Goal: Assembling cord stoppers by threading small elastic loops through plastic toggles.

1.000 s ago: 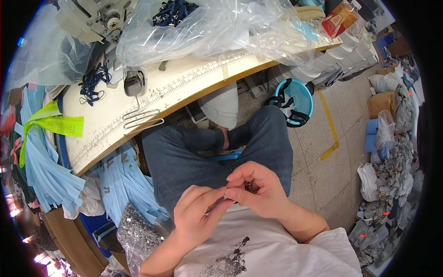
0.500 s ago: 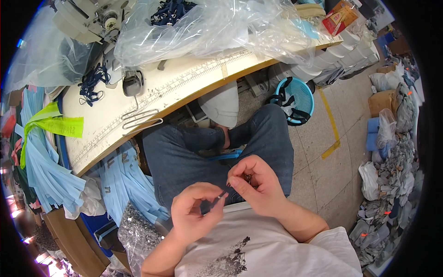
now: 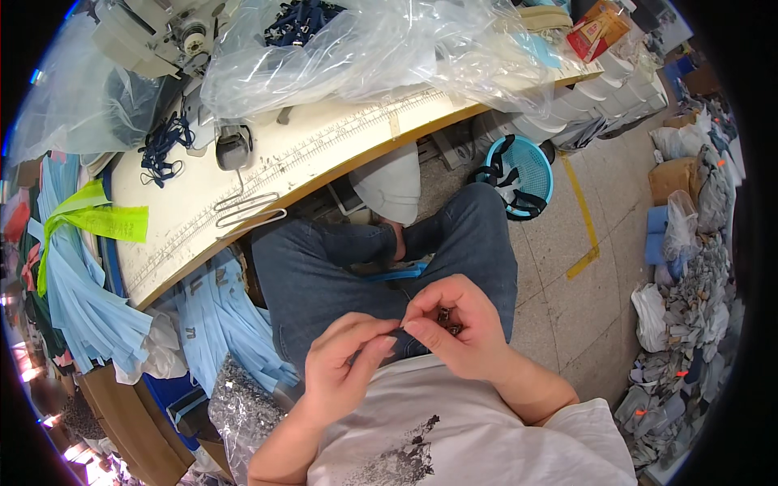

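Note:
Over my lap, both hands work close together at the fingertips. My left hand [image 3: 347,364] has its fingers bent towards the right one, its thumb a little lower. Whatever it pinches is tiny and mostly hidden by the fingers. My right hand [image 3: 463,336] is curled, thumb against forefinger, around several small dark metal pieces [image 3: 447,321] that show in its palm; their exact kind cannot be made out. Left of my legs hang light blue fabric strips [image 3: 219,312] with small dark metal clips on them.
A white worktable [image 3: 324,146] with a printed ruler crosses ahead, bearing clear plastic bags [image 3: 356,57], a bent metal-wire tool [image 3: 243,206] and dark blue cords [image 3: 164,146]. A sewing machine [image 3: 174,36] stands far left. A turquoise basket [image 3: 535,166] and heaped grey fabric pieces [image 3: 673,356] are right.
My left fingertips have moved up to meet the right ones, and the thin dark piece seen between them is now mostly hidden. More metal pieces show in my right palm.

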Demonstrator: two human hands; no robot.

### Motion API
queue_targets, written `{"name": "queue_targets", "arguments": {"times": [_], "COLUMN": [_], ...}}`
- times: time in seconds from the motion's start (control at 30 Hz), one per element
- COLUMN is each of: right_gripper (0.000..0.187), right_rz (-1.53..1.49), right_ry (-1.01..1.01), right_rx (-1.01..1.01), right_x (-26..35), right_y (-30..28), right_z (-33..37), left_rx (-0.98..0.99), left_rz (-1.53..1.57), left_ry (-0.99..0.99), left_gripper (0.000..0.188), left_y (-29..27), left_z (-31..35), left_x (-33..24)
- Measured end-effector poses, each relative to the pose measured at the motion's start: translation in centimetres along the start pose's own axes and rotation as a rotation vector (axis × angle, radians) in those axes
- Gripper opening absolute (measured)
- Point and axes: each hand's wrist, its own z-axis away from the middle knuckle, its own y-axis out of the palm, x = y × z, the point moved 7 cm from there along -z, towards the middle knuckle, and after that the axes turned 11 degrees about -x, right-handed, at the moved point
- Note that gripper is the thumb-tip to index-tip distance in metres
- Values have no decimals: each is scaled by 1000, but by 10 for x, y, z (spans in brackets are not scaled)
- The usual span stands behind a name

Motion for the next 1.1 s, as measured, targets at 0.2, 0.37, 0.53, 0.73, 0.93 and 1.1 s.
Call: {"name": "queue_targets", "arguments": {"times": [0.2, 0.37, 0.53, 0.73, 0.93, 1.1], "right_gripper": [24, 27, 28, 24, 25, 21], "right_rz": [79, 174, 167, 303, 413, 296], "right_ry": [-146, -295, -309, -460, -657, -215], "right_rx": [-22, -28, -47, -75, -23, 5], "right_x": [1, 7, 9, 14, 19, 4], "right_y": [-1, -2, -3, -3, 2, 1], "right_z": [2, 2, 1, 1, 6, -7], "left_rx": [-66, -78, -53, -57, -95, -43], "left_rz": [95, 38, -35, -19, 115, 152], "left_ry": [-94, -101, -41, -41, -148, -85], "left_gripper": [15, 15, 15, 15, 16, 19], "left_y": [1, -1, 0, 2, 0, -3], "left_z": [7, 8, 7, 8, 14, 12], "left_x": [8, 10, 2, 0, 18, 15]}}
